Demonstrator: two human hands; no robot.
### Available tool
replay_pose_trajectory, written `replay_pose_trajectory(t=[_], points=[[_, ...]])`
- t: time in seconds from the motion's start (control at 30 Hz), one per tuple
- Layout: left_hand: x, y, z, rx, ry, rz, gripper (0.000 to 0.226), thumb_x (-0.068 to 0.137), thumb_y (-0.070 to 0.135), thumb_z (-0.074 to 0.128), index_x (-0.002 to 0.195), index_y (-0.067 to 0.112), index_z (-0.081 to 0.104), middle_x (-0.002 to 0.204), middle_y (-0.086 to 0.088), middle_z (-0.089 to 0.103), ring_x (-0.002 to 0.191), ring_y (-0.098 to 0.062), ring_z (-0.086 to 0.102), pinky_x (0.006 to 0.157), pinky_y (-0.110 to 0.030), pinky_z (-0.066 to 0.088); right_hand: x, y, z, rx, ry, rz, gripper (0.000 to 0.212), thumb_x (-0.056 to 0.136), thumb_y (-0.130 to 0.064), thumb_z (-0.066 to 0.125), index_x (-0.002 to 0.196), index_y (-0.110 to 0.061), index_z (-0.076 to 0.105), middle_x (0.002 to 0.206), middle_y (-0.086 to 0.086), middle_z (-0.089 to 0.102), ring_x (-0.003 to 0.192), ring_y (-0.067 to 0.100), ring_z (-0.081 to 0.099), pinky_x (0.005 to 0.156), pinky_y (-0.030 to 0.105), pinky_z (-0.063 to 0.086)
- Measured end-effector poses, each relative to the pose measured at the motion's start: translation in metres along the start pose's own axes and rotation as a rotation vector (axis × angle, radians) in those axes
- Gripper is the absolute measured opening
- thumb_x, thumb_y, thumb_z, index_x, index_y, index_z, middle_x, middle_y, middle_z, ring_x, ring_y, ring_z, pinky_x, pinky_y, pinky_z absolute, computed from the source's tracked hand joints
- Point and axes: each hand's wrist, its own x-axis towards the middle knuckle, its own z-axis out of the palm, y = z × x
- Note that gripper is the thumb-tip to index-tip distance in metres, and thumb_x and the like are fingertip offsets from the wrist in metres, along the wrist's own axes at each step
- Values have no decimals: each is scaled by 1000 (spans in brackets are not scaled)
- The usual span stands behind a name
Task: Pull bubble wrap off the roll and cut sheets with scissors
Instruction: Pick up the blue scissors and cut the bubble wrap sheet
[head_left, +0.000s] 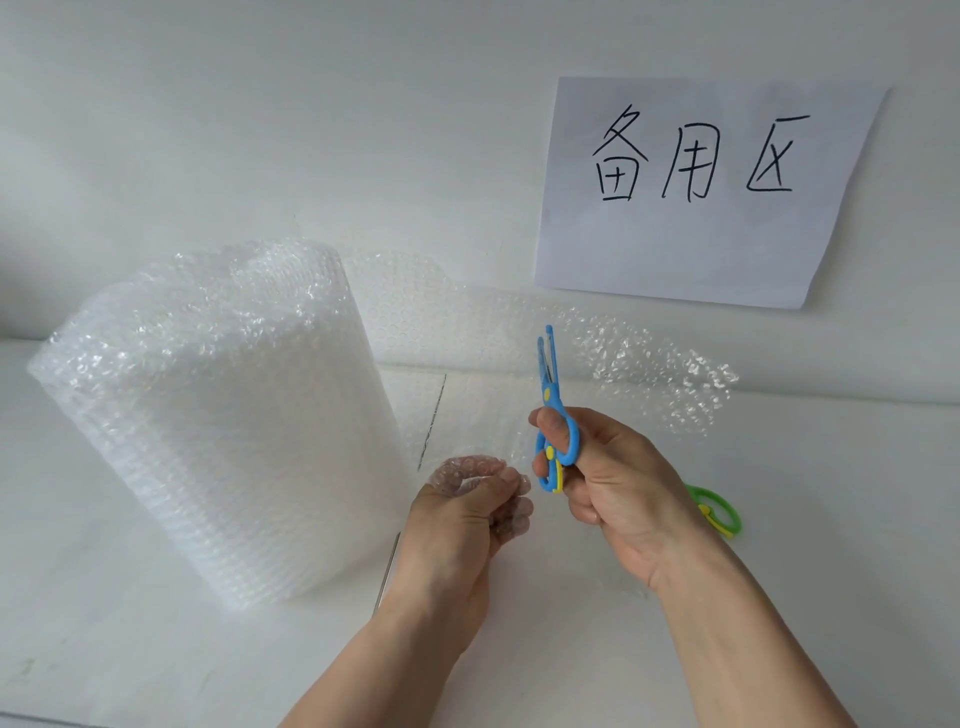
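Bubble wrap roll (218, 415) stands upright on the worktop (779, 519), its drawn-off sheet (519, 374) trailing right of the roll. Your left hand (462, 525) has its grip clamped on the sheet's near edge; your right hand (618, 493) has its grip closed through the blue scissors (553, 415), blades slightly apart. Cutting appears imminent: tension the sheet, then feed blades into the edge.

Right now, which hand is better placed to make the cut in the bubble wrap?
The right hand. It already holds the blue scissors, blades pointing up toward the pulled-out bubble wrap sheet. The left hand pinches the sheet's near edge, so it seems better used to keep it taut.
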Motion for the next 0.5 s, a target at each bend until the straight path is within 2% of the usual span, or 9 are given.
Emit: replay_pose_trajectory(t=[0.07,0.2,0.37,0.43,0.5], points=[[0,0,0,-7,3,-3,13,88,-8,60,88,4,57,70,-14,67,53,-19,59,54,-27,51,1,0,0,0,12,-11,51,61,-50,71,99,-16,72,69,6,59,35,2,42,39,15,25],[1,0,0,-2,7,-3,12,88,-8,60,90,4,57,70,-14,67,53,-18,59,54,-26,51,2,0,0,-2,17,-10,47,64,-51,72,97,-18,73,70,7,62,37,3,37,44,21,21],[1,0,0,-2,16,1,12,88,-8,59,92,3,56,70,-14,66,53,-19,57,53,-26,50,3,-2,-1,-24,40,-23,24,79,-41,72,90,-20,74,69,6,60,37,3,36,40,18,25],[1,0,0,-5,17,0,13,88,-9,59,91,4,56,69,-14,66,53,-18,57,53,-26,49,4,-2,-1,-25,35,-19,27,75,-45,73,89,-22,74,69,6,61,39,4,36,43,20,25],[0,0,0,-9,15,-5,14,88,-9,59,90,4,56,69,-14,65,52,-19,57,54,-27,48,4,-2,0,-9,26,-20,41,64,-53,74,92,-23,74,71,6,64,44,8,33,47,23,22]])
